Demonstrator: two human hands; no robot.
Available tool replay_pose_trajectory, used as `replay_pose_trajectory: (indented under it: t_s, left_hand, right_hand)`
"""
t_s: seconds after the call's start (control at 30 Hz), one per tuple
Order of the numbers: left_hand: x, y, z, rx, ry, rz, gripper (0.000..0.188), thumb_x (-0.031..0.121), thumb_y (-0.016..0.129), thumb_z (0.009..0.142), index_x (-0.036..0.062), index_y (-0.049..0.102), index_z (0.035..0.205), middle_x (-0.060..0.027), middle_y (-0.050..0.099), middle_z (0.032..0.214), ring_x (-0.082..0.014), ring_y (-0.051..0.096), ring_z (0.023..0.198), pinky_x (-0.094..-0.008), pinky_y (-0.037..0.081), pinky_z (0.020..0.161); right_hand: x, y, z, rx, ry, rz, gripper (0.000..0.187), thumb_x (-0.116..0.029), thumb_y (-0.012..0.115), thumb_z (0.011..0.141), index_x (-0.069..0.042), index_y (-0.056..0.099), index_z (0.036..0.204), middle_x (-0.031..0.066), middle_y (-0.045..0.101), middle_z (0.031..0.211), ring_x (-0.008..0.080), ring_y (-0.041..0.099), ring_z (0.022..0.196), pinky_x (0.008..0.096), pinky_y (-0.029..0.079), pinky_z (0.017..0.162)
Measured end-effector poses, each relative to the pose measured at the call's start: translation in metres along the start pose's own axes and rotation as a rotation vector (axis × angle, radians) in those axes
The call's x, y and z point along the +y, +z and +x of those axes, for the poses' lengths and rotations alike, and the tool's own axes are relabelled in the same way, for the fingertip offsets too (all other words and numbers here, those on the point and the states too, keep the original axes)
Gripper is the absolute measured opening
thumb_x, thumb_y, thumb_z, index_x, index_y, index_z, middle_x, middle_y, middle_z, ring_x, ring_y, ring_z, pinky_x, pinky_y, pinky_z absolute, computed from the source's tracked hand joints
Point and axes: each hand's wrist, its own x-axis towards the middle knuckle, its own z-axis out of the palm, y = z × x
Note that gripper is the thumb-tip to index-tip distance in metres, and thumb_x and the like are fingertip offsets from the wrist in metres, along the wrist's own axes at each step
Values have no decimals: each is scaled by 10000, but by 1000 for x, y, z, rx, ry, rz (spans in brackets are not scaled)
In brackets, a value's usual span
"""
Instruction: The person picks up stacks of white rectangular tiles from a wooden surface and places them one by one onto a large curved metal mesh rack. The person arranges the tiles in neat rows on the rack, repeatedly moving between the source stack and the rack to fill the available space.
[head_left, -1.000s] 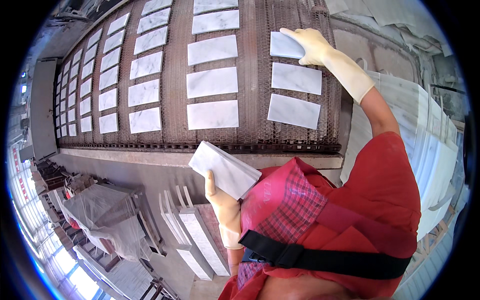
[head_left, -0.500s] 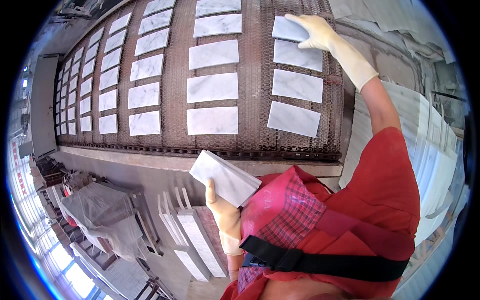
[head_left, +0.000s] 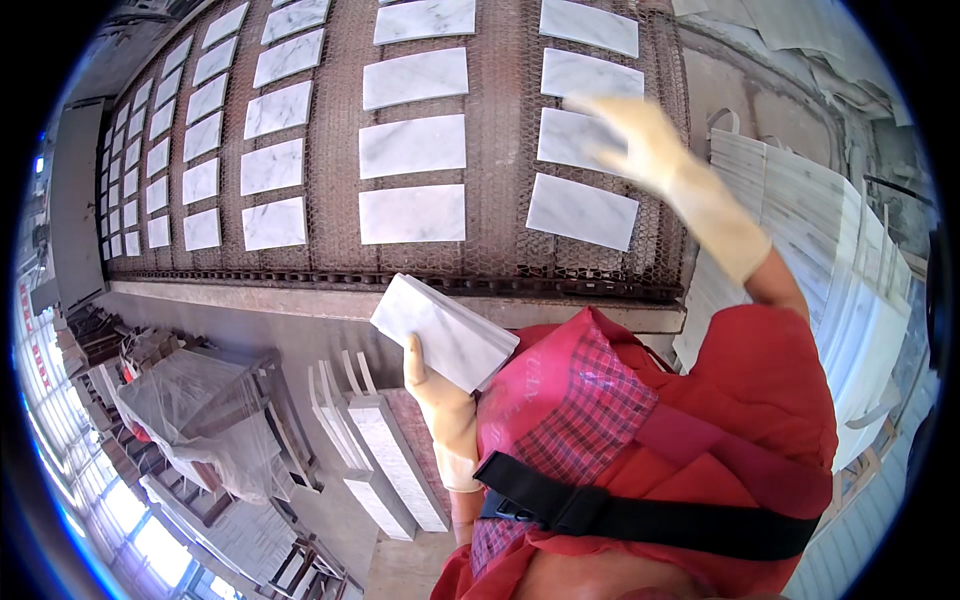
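My left hand, in a cream rubber glove, is closed around a small stack of white, grey-veined marble tiles held against my body. The thumb lies over the top tile, and the fingers underneath are hidden. My right hand, gloved alike and blurred by motion, hovers with fingers spread over the rightmost column of tiles. Below it lies a marble tile, and nearer to me a slightly turned tile. Nothing shows in the right hand's grasp. Several more columns of tiles cover the wire mesh belt to the left.
A chain and metal rail edge the belt on my side. Long white stone strips lean at lower left, near a plastic-wrapped pile. Large pale slabs stand to the right. A black strap crosses my red clothing.
My right hand has let go of the far tile in the right column and come back toward me. The tiles on the belt have shifted slightly leftward and farther away in view.
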Motion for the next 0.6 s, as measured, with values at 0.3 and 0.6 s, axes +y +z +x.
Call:
replay_pose_trajectory:
  t_s: [0.3,0.6]
  left_hand:
    - [1,-6,6,-143,-45,-20,754,561,629,1027,21,540,1545,-176,674,1418,-356,650,1294,-526,507,1138]
    - [0,-4,5,-22,19,37,779,596,677,986,54,558,1533,-187,690,1359,-377,676,1198,-536,538,1070]
  right_hand:
    - [-71,21,-74,-353,69,-26,937,-260,897,863,-200,408,1660,168,470,1620,369,582,1360,525,495,1122]
    - [-62,12,-67,-374,-37,-112,933,-267,896,864,-191,407,1656,138,543,1534,358,635,1302,505,528,1095]
